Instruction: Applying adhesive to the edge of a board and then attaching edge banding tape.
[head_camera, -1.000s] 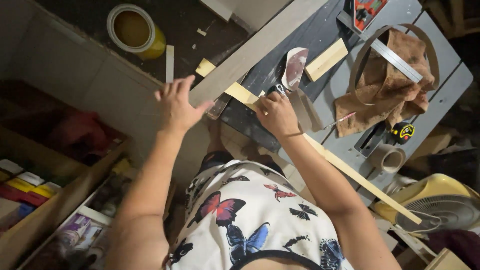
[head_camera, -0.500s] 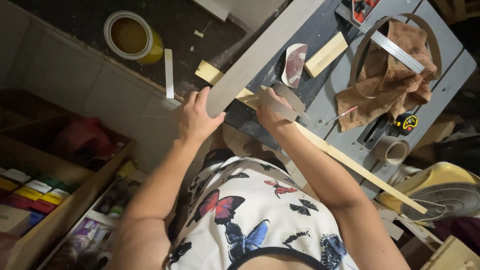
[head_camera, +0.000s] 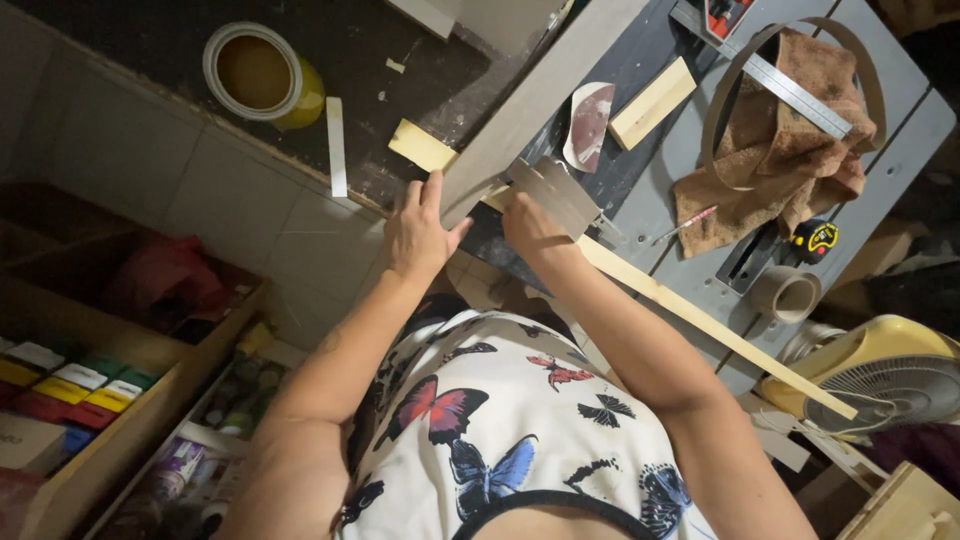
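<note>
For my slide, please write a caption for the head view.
Left hand steadies a grey board; right hand holds a small saw.

Both arms outstretched, hands side by side: left hand (head_camera: 418, 232) fingers splayed, right hand (head_camera: 532, 218) curled.

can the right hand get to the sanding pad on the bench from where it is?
Probably yes. The right hand holds a small saw on the long wood strip, and the sanding pad lies just beyond with nothing between them. But the hand is full, so the saw would have to go down first.
</note>
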